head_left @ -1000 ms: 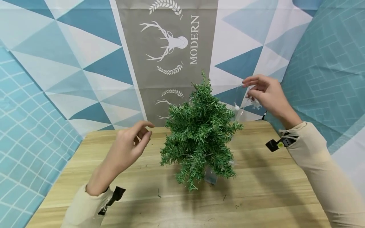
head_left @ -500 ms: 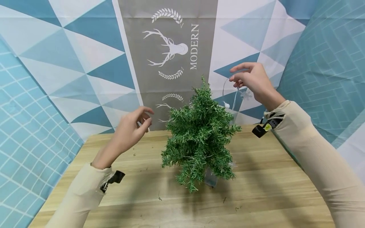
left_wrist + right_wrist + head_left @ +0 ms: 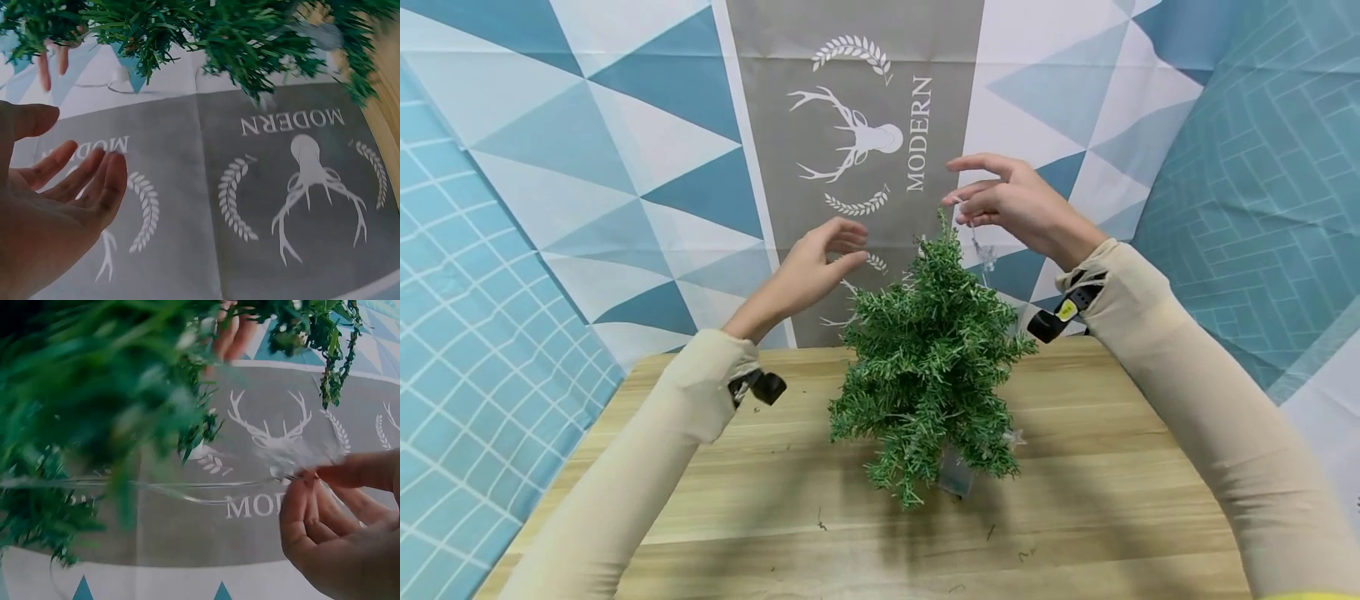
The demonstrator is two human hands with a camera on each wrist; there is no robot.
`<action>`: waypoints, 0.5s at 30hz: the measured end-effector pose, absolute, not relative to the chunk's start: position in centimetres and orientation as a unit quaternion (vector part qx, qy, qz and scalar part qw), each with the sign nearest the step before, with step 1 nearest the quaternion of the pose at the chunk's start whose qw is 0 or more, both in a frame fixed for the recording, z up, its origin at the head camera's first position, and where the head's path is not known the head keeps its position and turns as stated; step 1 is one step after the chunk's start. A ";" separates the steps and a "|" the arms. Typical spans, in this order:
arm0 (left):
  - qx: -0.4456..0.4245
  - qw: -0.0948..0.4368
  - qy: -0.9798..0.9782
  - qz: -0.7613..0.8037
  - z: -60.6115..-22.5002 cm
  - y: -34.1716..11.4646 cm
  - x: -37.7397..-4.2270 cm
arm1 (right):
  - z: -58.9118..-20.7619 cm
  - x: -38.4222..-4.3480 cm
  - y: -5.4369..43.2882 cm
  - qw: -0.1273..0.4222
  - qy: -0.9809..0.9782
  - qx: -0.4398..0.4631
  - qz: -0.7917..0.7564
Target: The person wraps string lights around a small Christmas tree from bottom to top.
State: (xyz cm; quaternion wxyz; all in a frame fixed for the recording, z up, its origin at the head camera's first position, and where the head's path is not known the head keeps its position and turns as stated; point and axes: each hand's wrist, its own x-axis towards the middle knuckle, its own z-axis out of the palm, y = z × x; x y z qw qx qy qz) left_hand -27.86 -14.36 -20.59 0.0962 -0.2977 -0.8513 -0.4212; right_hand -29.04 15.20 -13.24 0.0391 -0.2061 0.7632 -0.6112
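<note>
A small green artificial Christmas tree (image 3: 932,367) stands on the wooden table. Near its top, my right hand (image 3: 1015,200) pinches the thin clear wire of a string of snowflake lights between thumb and fingertips. One clear snowflake (image 3: 985,257) dangles under that hand; another snowflake (image 3: 1015,437) shows at the tree's lower right. In the right wrist view the wire (image 3: 206,485) stretches from the fingertips towards the branches. My left hand (image 3: 816,262) is at the tree's upper left, fingers loosely bent and holding nothing. Branches hide most of the string.
At the tree's foot a grey, box-like piece (image 3: 955,475) sticks out from under the branches. Small green bits lie scattered over the wooden table (image 3: 737,533). Behind it hangs a patterned cloth (image 3: 850,133) with deer heads, close to both hands.
My right hand has moved left towards the treetop, bringing the wire and snowflake along. My left hand has risen and moved right, closer to the tree. The tree still stands in place.
</note>
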 end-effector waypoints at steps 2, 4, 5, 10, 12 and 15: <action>-0.299 0.069 -0.847 -0.433 -20.3 -13.5 -28.6 | -13.0 -29.3 14.5 0.065 0.768 -0.215 -0.600; -0.305 0.034 -0.837 -0.453 -20.1 -12.6 -29.3 | -12.8 -29.6 13.8 0.089 0.765 -0.233 -0.594; -0.308 0.014 -0.830 -0.464 -20.2 -12.1 -29.6 | -12.8 -29.7 13.6 0.102 0.760 -0.243 -0.594; -0.314 -0.054 -0.782 -0.535 -20.5 -10.6 -31.2 | -13.0 -30.4 13.3 0.142 0.741 -0.273 -0.597; -0.302 -0.050 -0.769 -0.561 -20.5 -10.6 -31.4 | -13.2 -30.5 13.5 0.145 0.742 -0.270 -0.597; -0.278 -0.020 -0.760 -0.587 -20.2 -11.5 -31.3 | -13.5 -30.5 14.0 0.141 0.746 -0.263 -0.595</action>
